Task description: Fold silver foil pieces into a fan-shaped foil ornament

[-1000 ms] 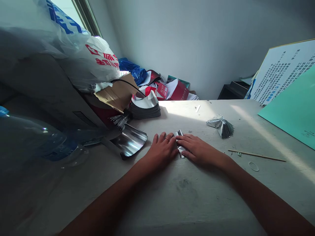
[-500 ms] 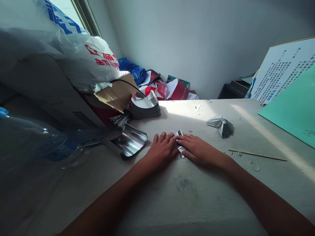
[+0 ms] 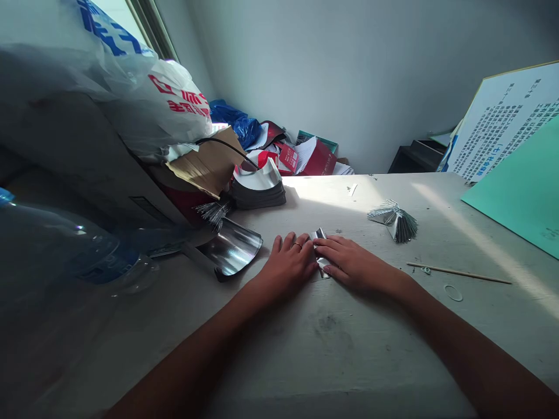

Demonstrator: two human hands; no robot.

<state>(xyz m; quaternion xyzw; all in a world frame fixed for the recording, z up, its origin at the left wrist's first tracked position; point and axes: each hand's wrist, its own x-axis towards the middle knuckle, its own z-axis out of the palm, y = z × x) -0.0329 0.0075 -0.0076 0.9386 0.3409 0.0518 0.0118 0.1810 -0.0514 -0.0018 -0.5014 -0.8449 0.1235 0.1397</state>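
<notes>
A small folded piece of silver foil (image 3: 321,251) lies on the pale table (image 3: 358,343) between my hands. My left hand (image 3: 290,262), with a ring on one finger, rests flat with its fingertips against the foil's left side. My right hand (image 3: 353,262) presses from the other side, its fingers covering the foil's middle. To the right of my right hand sits a fan-shaped foil piece with fine pleats (image 3: 395,223). A curved shiny foil sheet (image 3: 231,247) lies left of my left hand.
A stack of curved foil pieces (image 3: 257,189) stands at the table's back edge. A wooden stick (image 3: 458,272) and a thin ring (image 3: 453,293) lie to the right. A large plastic bottle (image 3: 56,244) and a plastic bag (image 3: 161,99) crowd the left side.
Only the view has shifted slightly. My hands and the foil between them stay in the same place.
</notes>
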